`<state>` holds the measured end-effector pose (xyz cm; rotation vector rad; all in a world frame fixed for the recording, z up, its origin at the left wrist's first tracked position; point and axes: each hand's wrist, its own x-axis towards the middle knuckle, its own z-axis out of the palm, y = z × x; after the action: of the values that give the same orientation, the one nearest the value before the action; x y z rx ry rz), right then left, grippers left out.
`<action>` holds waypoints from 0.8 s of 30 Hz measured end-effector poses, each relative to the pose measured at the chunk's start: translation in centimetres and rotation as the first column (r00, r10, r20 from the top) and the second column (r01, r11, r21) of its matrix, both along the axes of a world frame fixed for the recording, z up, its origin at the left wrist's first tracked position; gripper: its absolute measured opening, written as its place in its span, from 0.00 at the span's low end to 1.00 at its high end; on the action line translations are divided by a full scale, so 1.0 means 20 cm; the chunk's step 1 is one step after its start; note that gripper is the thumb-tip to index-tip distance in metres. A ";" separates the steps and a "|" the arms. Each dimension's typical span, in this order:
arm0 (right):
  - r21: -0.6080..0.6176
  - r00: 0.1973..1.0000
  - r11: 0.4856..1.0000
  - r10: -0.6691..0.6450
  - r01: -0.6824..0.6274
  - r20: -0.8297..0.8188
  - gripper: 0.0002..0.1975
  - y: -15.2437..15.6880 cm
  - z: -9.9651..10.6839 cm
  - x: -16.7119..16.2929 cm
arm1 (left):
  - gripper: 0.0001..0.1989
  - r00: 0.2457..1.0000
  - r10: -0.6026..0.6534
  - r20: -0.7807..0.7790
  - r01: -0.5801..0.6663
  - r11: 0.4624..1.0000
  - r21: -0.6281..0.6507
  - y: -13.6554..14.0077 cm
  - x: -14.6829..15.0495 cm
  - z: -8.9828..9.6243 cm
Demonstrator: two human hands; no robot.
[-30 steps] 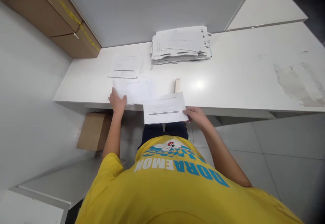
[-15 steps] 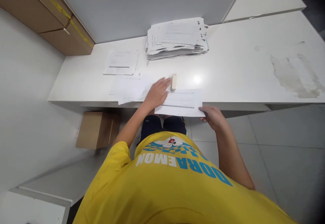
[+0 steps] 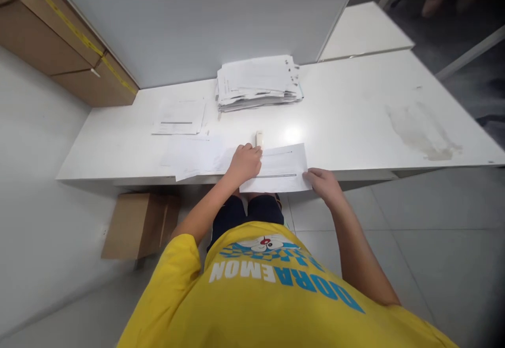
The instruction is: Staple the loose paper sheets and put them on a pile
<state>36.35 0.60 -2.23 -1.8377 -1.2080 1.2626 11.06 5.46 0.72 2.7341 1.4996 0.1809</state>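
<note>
A printed sheet of paper point(image 3: 276, 166) lies over the desk's front edge, its near side jutting out above my lap. My right hand point(image 3: 321, 182) pinches its right edge between thumb and fingers. At its left side, my left hand point(image 3: 246, 164) is closed, with curled fingers at the near end of a small cream stapler point(image 3: 259, 139). The hand covers that end, so the exact hold is partly hidden. Left of this hand, loose printed sheets point(image 3: 193, 153) spread along the desk's front edge.
A thick stack of papers point(image 3: 256, 82) sits at the back against a grey panel point(image 3: 205, 22). A smaller paper pile point(image 3: 179, 116) lies to its left. Cardboard boxes stand at the desk's left end point(image 3: 94, 85) and below it point(image 3: 134, 227). A greyish stain point(image 3: 422, 132) marks the desk's right part.
My left hand's fingers, stretched toward the stapler before, have curled in at its near end. My right hand still pinches the sheet, whose far edge now tilts up to the right. The view has shifted.
</note>
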 end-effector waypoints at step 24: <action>0.217 0.958 0.976 -0.095 0.036 0.269 0.04 1.69 0.28 -0.28 | 0.24 0.860 0.267 0.435 -0.318 0.947 0.046 0.13 -0.04 -0.27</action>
<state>30.82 34.49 3.36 -1.9224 -1.3580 0.8227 10.21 8.13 -4.72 2.3024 1.7931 0.8360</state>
